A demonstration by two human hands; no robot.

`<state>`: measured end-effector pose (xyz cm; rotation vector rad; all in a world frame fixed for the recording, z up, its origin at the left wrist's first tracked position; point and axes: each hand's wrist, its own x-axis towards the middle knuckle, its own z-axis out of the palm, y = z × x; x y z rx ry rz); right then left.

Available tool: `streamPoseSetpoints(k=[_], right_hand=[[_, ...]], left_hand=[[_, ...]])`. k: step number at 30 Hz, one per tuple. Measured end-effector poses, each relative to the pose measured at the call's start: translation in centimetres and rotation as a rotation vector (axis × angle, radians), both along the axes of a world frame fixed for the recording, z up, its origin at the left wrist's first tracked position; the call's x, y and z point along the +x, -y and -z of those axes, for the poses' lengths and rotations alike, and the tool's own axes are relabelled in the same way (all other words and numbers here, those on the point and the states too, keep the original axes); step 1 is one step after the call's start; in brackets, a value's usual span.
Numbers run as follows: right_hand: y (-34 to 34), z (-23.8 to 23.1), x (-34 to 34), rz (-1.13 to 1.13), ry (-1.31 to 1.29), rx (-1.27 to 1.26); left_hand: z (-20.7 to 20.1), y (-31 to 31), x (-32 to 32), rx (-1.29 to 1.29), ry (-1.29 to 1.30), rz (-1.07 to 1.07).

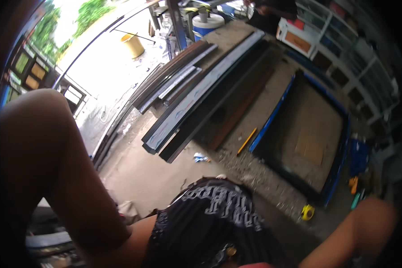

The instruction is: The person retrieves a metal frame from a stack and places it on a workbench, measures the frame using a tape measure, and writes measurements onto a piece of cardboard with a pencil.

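Neither of my hands shows. My bent left arm (76,178) fills the left side, its elbow raised, and the hand lies out of the picture. At the lower right my right arm (357,232) is bent too, its hand also out of sight. Closest to the right arm are a yellow tape measure (307,212) and a rectangular dark frame with blue edges (295,176). In front of me lie long dark metal profiles (172,149), one with a pale film along its face. A yellow-orange pencil (246,141) rests between the profiles and the frame.
More thin profiles (178,73) lie left of the long ones. Farther back stand a yellow bucket (132,45) and a blue-and-white drum (207,24). White shelving (344,53) lines the right. An orange tool (353,185) lies past the frame. Another person (277,11) is at the far end.
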<state>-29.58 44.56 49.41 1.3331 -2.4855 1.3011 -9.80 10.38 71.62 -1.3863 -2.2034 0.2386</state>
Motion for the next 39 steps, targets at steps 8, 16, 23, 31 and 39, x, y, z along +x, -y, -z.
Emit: streamPoseSetpoints(k=[8, 16, 23, 31, 39], right_hand=[[3.5, 1.9, -1.7, -0.002, -0.013, 0.053], [5.4, 3.3, -1.8, 0.037, -0.044, 0.079], [5.9, 4.5, -2.3, 0.076, -0.048, 0.108], [4.9, 4.5, -1.8, 0.073, -0.073, 0.072], [4.0, 4.2, -0.5, 0.094, -0.112, 0.045]], left_hand=[[0.9, 3.5, 2.6, 0.024, -0.011, -0.137], [1.2, 5.4, 4.0, 0.039, -0.041, -0.191], [2.5, 5.7, 4.0, 0.06, -0.076, -0.224], [2.5, 4.9, 3.0, 0.066, -0.144, -0.173], [4.1, 5.1, 2.8, 0.171, -0.257, -0.218]])
